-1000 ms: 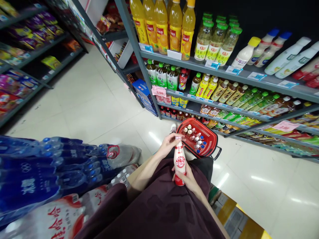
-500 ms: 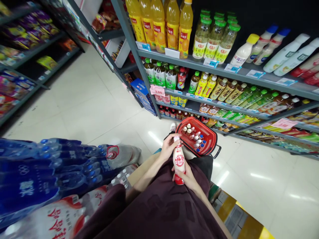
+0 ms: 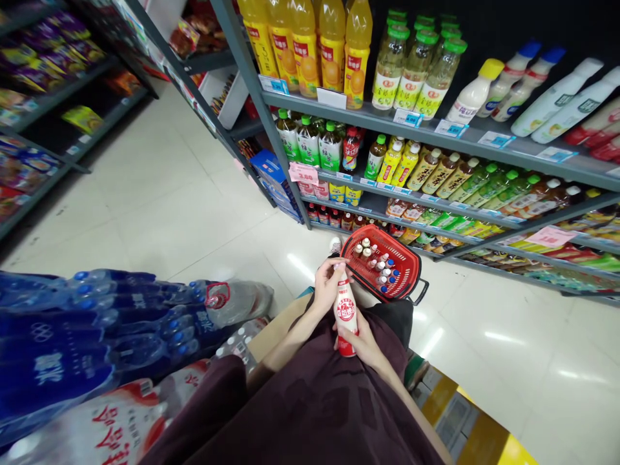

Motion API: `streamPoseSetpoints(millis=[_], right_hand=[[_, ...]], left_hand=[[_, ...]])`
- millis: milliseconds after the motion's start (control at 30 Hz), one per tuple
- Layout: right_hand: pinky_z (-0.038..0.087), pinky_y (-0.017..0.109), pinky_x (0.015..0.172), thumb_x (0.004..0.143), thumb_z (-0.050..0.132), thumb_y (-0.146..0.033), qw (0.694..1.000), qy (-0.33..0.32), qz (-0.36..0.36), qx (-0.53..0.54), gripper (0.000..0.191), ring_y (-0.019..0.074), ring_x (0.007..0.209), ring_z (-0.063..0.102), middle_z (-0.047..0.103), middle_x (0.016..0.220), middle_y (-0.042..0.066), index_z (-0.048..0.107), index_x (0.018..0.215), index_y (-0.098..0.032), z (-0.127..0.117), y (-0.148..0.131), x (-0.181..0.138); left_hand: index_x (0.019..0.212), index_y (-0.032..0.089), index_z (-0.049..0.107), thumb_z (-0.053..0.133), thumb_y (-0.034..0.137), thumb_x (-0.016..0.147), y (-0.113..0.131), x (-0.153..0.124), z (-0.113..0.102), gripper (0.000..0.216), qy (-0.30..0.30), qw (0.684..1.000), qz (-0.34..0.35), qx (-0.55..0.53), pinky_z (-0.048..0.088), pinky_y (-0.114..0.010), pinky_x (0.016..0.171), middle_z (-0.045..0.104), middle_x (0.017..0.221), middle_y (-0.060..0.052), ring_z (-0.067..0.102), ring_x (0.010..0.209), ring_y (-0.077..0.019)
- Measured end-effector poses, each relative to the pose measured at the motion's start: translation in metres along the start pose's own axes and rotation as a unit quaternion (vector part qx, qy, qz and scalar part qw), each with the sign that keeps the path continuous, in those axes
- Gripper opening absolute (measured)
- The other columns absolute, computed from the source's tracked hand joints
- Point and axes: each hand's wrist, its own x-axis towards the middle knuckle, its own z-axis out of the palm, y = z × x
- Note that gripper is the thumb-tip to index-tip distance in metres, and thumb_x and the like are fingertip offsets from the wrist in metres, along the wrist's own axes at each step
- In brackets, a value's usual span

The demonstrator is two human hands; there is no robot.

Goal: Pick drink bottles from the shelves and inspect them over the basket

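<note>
A white and red drink bottle (image 3: 345, 309) is held between both my hands over my lap, its label facing up toward me. My left hand (image 3: 327, 284) closes on the bottle's neck and cap, with the fingers over the top. Lower down, my right hand (image 3: 364, 341) wraps round the red base, thumb across the front. Just beyond my hands is a red shopping basket (image 3: 411, 274) with several small bottles (image 3: 385, 271) standing in it, some with white caps and some with blue. Its black handle hangs out on the right side.
Drink shelves (image 3: 426, 129) rise in front, with orange juice bottles (image 3: 306, 55) on the upper level. On my left are blue-wrapped water packs (image 3: 48, 361) and a red and white bottle pack (image 3: 111, 420). A snack shelf (image 3: 106, 116) stands at far left, across the tiled floor (image 3: 159, 194).
The bottle has turned slightly in my hands, so more of its round red label faces me. Both hands keep their places on it. The view has shifted slightly.
</note>
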Motion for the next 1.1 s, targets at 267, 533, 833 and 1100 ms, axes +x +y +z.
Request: streamPoseSetpoints(millis=[267, 533, 833, 1100], right_hand=[[0.055, 0.027, 0.058, 0.086, 0.076, -0.040, 0.999, 0.008, -0.005, -0.038, 0.052, 0.0131, 0.061, 0.067, 0.069, 0.096, 0.003, 0.049, 0.127, -0.021, 0.003, -0.005, -0.005], [0.057, 0.029, 0.061, 0.082, 0.077, -0.037, 0.996, 0.014, -0.016, -0.090, 0.055, 0.0139, 0.063, 0.067, 0.071, 0.098, 0.005, 0.050, 0.128, -0.021, 0.001, -0.002, -0.005], [0.058, 0.029, 0.061, 0.084, 0.076, -0.040, 0.995, 0.000, -0.015, -0.096, 0.057, 0.0146, 0.064, 0.068, 0.070, 0.098, 0.004, 0.050, 0.131, -0.022, 0.000, -0.003, -0.005], [0.057, 0.029, 0.061, 0.085, 0.075, -0.037, 0.992, -0.002, -0.019, -0.121, 0.054, 0.0149, 0.064, 0.068, 0.070, 0.099, 0.005, 0.050, 0.130, -0.022, 0.000, -0.004, -0.005]], left_hand=[[0.081, 0.021, 0.056, 0.071, 0.026, 0.076, 0.018, 0.002, -0.001, 0.017, -0.079, 0.987, -0.028, -0.135, 0.048, -0.024, 0.051, 0.057, 0.088, 0.001, 0.055, 0.060, -0.0105], [0.069, 0.019, 0.046, 0.067, 0.022, 0.064, 0.034, 0.000, -0.006, 0.021, -0.149, 0.945, -0.090, -0.275, 0.042, -0.022, 0.052, 0.044, 0.074, 0.001, 0.045, 0.060, -0.0107], [0.062, 0.018, 0.039, 0.064, 0.017, 0.059, 0.032, 0.002, -0.010, 0.026, -0.140, 0.929, -0.113, -0.322, 0.040, -0.021, 0.050, 0.040, 0.071, 0.000, 0.041, 0.060, -0.0109], [0.061, 0.019, 0.029, 0.065, 0.016, 0.053, 0.033, 0.000, -0.010, 0.037, -0.104, 0.930, -0.119, -0.332, 0.039, -0.020, 0.049, 0.037, 0.071, 0.002, 0.040, 0.059, -0.0094]])
